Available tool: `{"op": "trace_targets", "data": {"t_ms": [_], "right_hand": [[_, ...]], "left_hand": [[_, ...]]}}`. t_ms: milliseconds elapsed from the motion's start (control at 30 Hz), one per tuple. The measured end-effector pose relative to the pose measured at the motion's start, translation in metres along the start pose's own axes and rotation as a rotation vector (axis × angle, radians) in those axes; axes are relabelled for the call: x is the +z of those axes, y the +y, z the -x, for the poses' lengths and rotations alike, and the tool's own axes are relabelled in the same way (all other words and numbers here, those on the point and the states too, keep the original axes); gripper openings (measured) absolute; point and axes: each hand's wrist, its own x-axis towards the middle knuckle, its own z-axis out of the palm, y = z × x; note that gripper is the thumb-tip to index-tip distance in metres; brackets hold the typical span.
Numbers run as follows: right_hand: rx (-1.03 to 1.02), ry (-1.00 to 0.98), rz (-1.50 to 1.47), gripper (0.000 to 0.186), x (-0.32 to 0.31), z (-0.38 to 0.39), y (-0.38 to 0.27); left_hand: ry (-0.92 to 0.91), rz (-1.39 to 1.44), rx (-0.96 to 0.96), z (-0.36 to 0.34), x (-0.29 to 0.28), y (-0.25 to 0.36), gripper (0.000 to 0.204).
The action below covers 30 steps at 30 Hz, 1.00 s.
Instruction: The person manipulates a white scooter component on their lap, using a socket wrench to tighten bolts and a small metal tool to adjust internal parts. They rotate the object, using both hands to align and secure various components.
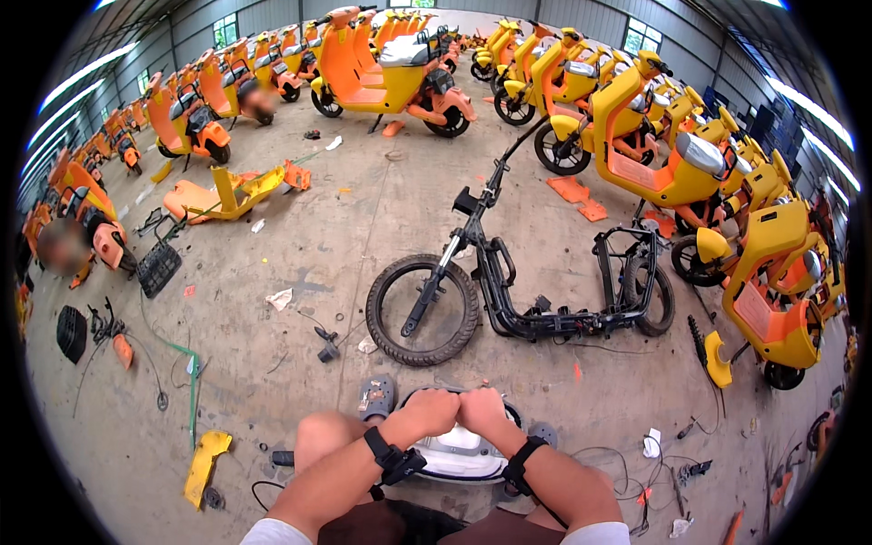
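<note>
My left hand (pixel 436 411) and my right hand (pixel 480 409) are closed side by side at the lower middle, knuckles close together, above a white oval part (pixel 454 461) with a black rim, between my legs. What is inside my fingers, if anything, is hidden. My wrists wear black straps with small devices. Just beyond my hands, a black bare scooter frame (pixel 536 322) lies across the floor, with a black front wheel (pixel 386 309) beside its silver fork.
Rows of yellow and orange scooters (pixel 363 77) stand behind and at the right (pixel 763 300). A yellow body shell (pixel 245 191), black crate-like part (pixel 162 272), yellow panel (pixel 204 468), cables and scraps lie on the concrete floor. A grey clog (pixel 375 395) is on my left foot.
</note>
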Motion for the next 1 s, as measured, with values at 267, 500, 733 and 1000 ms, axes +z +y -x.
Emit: {"op": "trace_targets", "data": {"t_ms": [267, 500, 733, 1000], "right_hand": [[0.255, -0.008, -0.097, 0.026, 0.006, 0.006, 0.012], [-0.026, -0.022, 0.018, 0.016, -0.008, 0.009, 0.000], [0.235, -0.044, -0.088, 0.024, 0.003, 0.010, 0.001], [0.136, -0.030, -0.017, 0.029, -0.007, 0.005, 0.009]], "left_hand": [[0.023, 0.072, 0.012, -0.013, 0.007, -0.006, 0.024], [-0.077, 0.044, 0.004, -0.005, -0.014, 0.003, 0.026], [0.118, 0.154, 0.035, -0.003, -0.014, -0.010, 0.026], [0.238, 0.190, 0.029, 0.002, -0.024, -0.013, 0.029]]}}
